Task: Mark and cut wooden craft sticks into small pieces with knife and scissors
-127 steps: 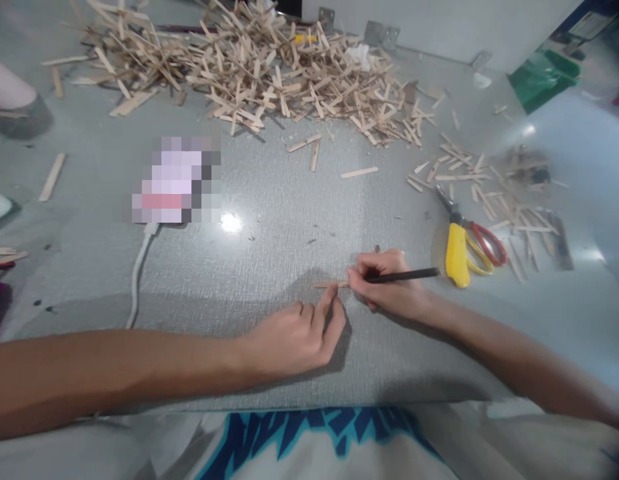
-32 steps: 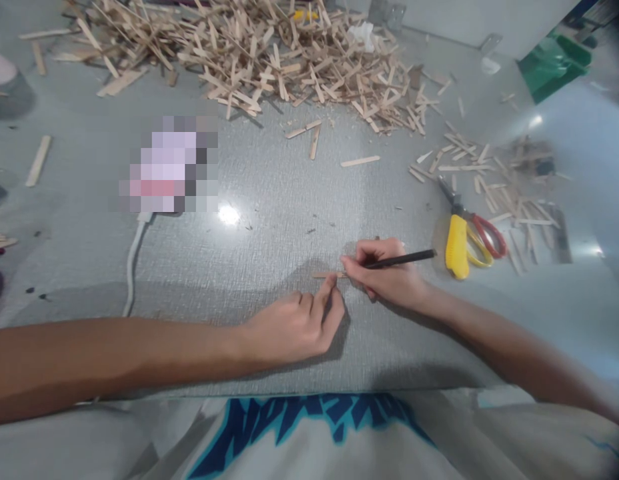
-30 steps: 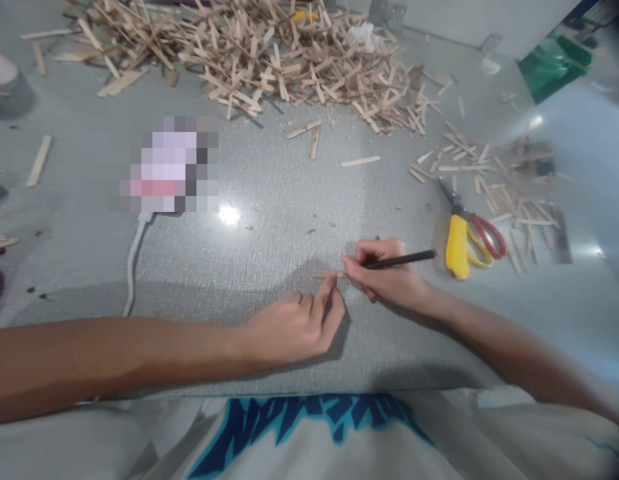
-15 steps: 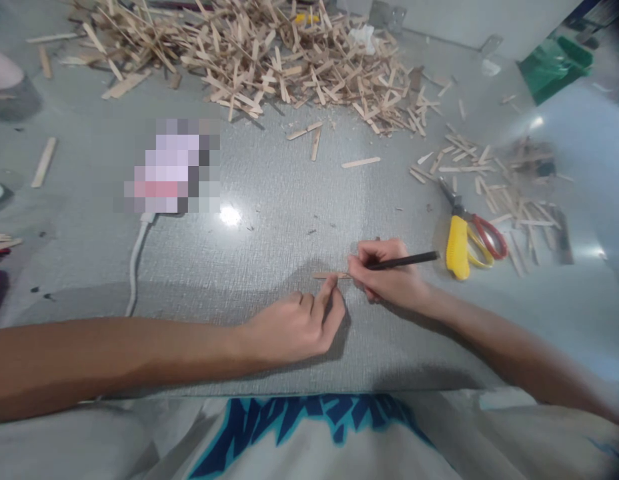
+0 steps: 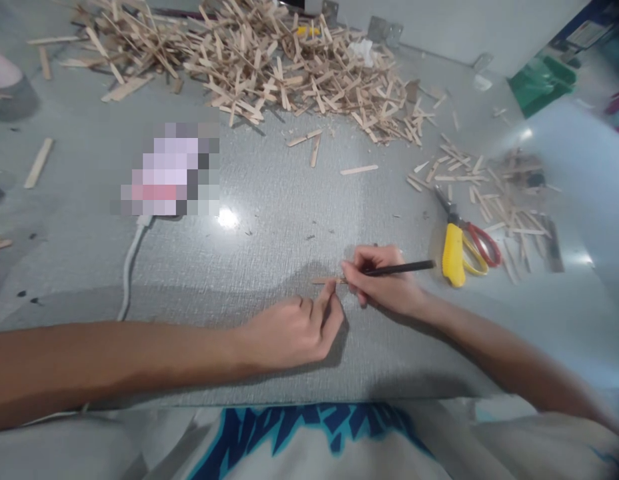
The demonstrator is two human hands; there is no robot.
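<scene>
A thin wooden stick [image 5: 323, 281] lies flat on the grey table [image 5: 269, 227] in front of me. My left hand [image 5: 294, 330] rests on the table with its fingers curled, and one fingertip presses down on the stick. My right hand [image 5: 382, 283] is closed around a black pencil [image 5: 402, 269], whose tip meets the stick's right end. The back of the pencil points right, toward the scissors.
Scissors with a yellow and red handle [image 5: 462, 243] lie to the right of my hands, among short cut sticks [image 5: 489, 190]. A big heap of wooden sticks [image 5: 259, 63] fills the far side. A white cable [image 5: 129, 260] runs from a blurred object at the left.
Both hands stay in place on the stick; the pencil hand shifts only slightly along it. The view has tilted a little.
</scene>
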